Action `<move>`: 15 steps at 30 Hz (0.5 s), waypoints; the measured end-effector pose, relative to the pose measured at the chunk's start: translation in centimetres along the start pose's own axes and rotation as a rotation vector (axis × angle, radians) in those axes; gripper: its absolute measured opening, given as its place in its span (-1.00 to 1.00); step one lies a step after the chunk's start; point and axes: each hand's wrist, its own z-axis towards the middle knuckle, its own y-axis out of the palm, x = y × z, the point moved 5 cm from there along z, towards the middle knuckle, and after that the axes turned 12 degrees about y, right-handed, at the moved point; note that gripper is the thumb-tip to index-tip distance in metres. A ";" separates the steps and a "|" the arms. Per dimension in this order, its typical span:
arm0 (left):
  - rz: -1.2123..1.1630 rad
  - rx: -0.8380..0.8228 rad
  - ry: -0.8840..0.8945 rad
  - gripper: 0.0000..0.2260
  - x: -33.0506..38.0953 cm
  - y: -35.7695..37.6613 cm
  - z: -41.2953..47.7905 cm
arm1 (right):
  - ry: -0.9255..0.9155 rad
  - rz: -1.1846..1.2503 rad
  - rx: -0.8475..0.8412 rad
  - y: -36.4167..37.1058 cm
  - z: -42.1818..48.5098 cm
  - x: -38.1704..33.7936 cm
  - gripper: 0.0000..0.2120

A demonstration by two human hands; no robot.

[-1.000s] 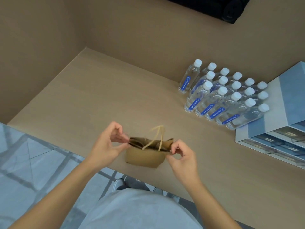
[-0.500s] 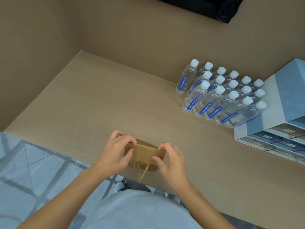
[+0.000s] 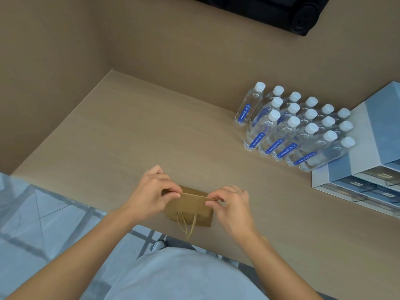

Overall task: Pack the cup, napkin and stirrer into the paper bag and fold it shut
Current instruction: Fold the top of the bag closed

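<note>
Lower centre of the frame: folded brown paper bag [image 3: 190, 210] on the tan wooden counter [image 3: 140, 135], its top crease pinched at either end by the left hand [image 3: 151, 194] and right hand [image 3: 232, 205]; twine handles hang toward the counter edge.

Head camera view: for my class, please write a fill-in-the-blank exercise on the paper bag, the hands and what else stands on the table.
1. Both hands, the left hand and the right hand, pinch the folded top of the brown paper ____.
2. The bag's twine handles hang toward the ____ edge of the table.
3. The water bottles all have ____ caps.

Missing words: bag; near; white
</note>
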 end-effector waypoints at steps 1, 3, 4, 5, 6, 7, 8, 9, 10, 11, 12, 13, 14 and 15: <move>-0.025 -0.009 -0.008 -0.89 0.0 0.0 -0.1 | 0.027 0.011 0.007 -0.3 -0.2 0.6 -0.93; -0.055 -0.043 -0.019 -0.85 -0.3 0.3 -0.2 | 0.075 0.036 0.019 -0.3 -0.5 1.4 -0.92; -0.055 -0.049 -0.029 -0.84 -0.6 0.4 -0.3 | 0.103 0.073 0.020 -0.2 -0.5 1.6 -0.92; -0.057 -0.046 -0.043 -0.84 -1.0 0.3 -0.4 | 0.135 0.127 0.019 -0.1 -0.5 1.6 -0.91; -0.063 -0.040 -0.062 -0.85 -1.3 0.2 -0.5 | 0.168 0.188 0.016 0.0 -0.5 1.6 -0.90; -0.077 -0.032 -0.088 -0.87 -1.6 0.0 -0.6 | 0.198 0.239 0.012 0.1 -0.6 1.6 -0.88; -0.104 -0.022 -0.122 -0.90 -1.8 -0.1 -0.7 | 0.222 0.279 0.009 0.2 -0.6 1.5 -0.88; -0.148 -0.005 -0.157 -0.90 -2.0 -0.2 -0.7 | 0.236 0.319 0.008 0.1 -0.7 1.5 -0.86; -0.206 0.017 -0.191 -0.88 -2.1 -0.3 -0.8 | 0.247 0.363 0.006 -0.1 -0.8 1.3 -0.82; -0.272 0.042 -0.221 -0.85 -2.3 -0.4 -0.8 | 0.252 0.409 0.007 -0.3 -1.0 1.1 -0.78; -0.329 0.065 -0.243 -0.82 -2.6 -0.5 -0.8 | 0.254 0.439 0.013 -0.5 -1.1 0.9 -0.75; -0.366 0.077 -0.251 -0.79 -2.9 -0.6 -0.7 | 0.254 0.445 0.024 -0.7 -1.0 0.7 -0.75; -0.384 0.075 -0.250 -0.75 -3.2 -0.6 -0.5 | 0.261 0.433 0.038 -0.7 -1.0 0.6 -0.76; -0.390 0.068 -0.244 -0.72 -3.4 -0.8 -0.3 | 0.272 0.422 0.050 -0.7 -0.9 0.5 -0.79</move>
